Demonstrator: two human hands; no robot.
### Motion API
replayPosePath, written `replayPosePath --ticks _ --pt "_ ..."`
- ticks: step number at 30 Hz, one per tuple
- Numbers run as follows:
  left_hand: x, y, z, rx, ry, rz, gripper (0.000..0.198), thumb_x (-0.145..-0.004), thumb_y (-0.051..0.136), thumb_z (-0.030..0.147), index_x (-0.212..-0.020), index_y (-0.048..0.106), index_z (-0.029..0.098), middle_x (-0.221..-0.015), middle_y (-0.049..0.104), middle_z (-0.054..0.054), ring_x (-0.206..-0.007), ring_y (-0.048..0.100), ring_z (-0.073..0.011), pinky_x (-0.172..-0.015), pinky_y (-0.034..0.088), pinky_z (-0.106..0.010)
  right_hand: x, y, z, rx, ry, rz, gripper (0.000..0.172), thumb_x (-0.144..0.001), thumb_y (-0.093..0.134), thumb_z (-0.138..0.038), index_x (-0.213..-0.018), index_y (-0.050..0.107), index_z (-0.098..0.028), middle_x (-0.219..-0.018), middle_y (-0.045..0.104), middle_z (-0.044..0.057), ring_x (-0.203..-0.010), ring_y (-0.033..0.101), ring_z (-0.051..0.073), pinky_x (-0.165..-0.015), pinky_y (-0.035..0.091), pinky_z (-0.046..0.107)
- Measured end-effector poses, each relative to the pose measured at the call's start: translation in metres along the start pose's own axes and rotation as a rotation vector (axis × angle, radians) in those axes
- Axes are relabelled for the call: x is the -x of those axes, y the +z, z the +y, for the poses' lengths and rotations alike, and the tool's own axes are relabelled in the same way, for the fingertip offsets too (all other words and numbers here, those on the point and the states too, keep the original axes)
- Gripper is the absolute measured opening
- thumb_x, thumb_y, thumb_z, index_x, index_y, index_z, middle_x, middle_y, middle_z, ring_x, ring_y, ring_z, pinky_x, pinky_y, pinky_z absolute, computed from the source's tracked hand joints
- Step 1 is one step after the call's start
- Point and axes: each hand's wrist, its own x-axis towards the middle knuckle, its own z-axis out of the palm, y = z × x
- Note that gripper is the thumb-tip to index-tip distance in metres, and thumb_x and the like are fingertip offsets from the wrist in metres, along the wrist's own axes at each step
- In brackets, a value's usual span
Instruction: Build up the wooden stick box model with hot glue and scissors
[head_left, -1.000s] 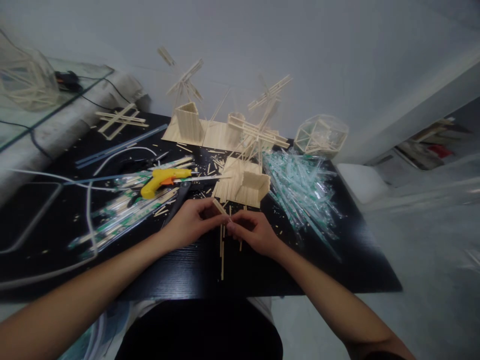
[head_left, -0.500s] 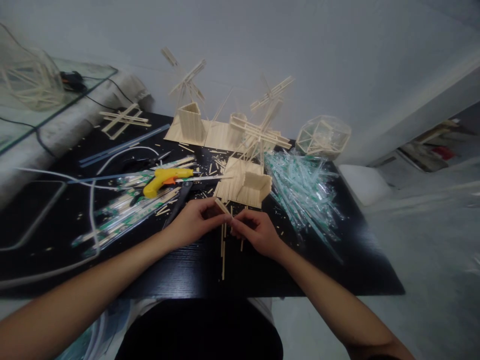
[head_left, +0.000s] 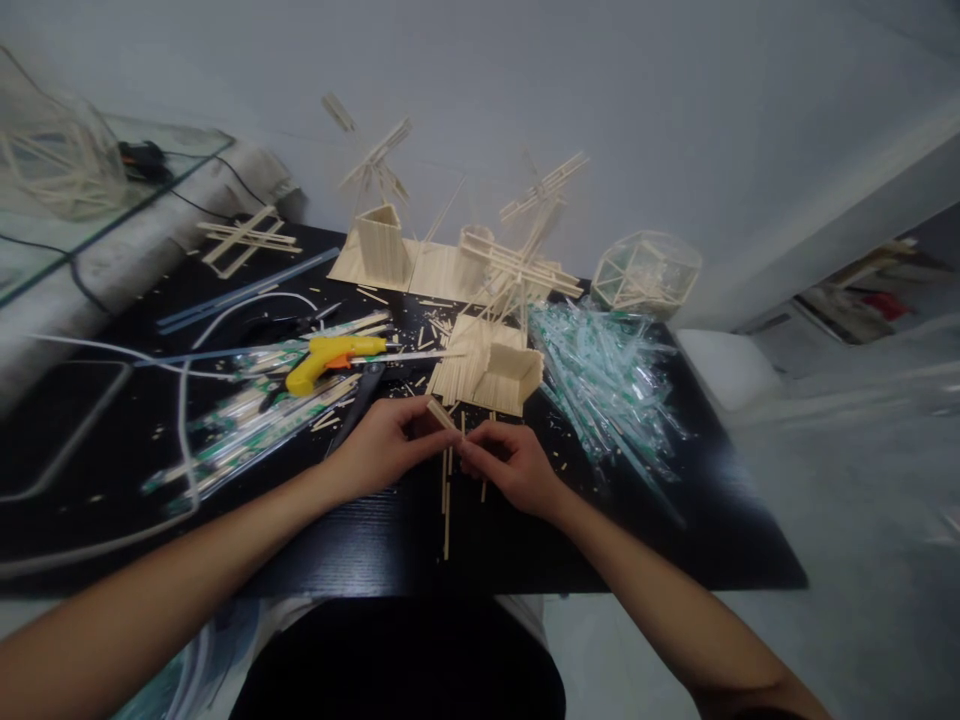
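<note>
A small piece of pale wooden sticks point(head_left: 441, 412) is pinched between the thumb and fingers of my left hand point(head_left: 390, 436). My right hand point(head_left: 519, 460) is closed in a pinch at the near end of that piece, its fingertips meeting those of the left. Several loose wooden sticks point(head_left: 447, 520) lie on the table below the hands. Just beyond them stands a stick-built base with a low open box point(head_left: 513, 372). To the left, a yellow glue gun point(head_left: 322, 362) rests on wrapped bundles of sticks.
Stick-built windmill models point(head_left: 381, 245) line the back of the black table point(head_left: 645, 540). A heap of clear plastic wrappers point(head_left: 607, 370) lies at right, before a faceted frame point(head_left: 646, 272). A white cable point(head_left: 184, 420) loops across the left side. Stick scraps litter the middle.
Both hands hold nearly the same pose over the table; the small wooden piece has shifted very slightly left. The things on the table have not moved.
</note>
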Motion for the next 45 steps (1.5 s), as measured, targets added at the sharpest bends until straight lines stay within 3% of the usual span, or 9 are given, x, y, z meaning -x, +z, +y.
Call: replayPosePath --ticks 13,27,34,45 --pt "0.002 -0.004 0.007 0.01 0.033 0.022 0.034 -0.094 0.062 0.046 -0.081 0.068 0.015 -0.064 0.063 0.002 -0.058 0.054 -0.0106 -0.055 0.041 -0.022 0.001 -0.001 -0.003 -0.019 0.004 -0.011 0.03 -0.091 0.07 -0.045 -0.083 0.072 -0.016 -0.067 0.068 0.001 -0.056 0.059 0.011 -0.054 0.047 0.023" --pt "0.003 -0.002 0.007 -0.064 0.018 -0.068 0.036 -0.092 0.064 0.047 -0.078 0.069 0.014 -0.064 0.064 0.0 -0.06 0.055 -0.0121 -0.056 0.04 -0.023 0.001 -0.001 -0.002 -0.049 0.008 -0.059 0.031 -0.091 0.069 -0.047 -0.086 0.073 -0.017 -0.068 0.069 0.001 -0.057 0.06 0.012 -0.055 0.048 0.023" --pt "0.003 -0.005 0.011 -0.005 0.05 0.081 0.032 -0.094 0.063 0.043 -0.08 0.068 0.015 -0.061 0.061 0.003 -0.055 0.052 -0.0092 -0.052 0.039 -0.02 0.001 0.0 -0.002 -0.079 0.03 -0.027 0.032 -0.09 0.071 -0.048 -0.083 0.07 -0.017 -0.067 0.067 0.0 -0.056 0.059 0.011 -0.054 0.047 0.023" --pt "0.002 -0.01 0.016 0.019 0.061 0.22 0.029 -0.091 0.065 0.042 -0.078 0.065 0.016 -0.055 0.056 0.004 -0.048 0.048 -0.0086 -0.045 0.035 -0.019 0.0 0.0 -0.001 -0.091 0.032 -0.016 0.033 -0.09 0.07 -0.05 -0.084 0.07 -0.017 -0.068 0.068 0.001 -0.056 0.06 0.011 -0.054 0.048 0.024"
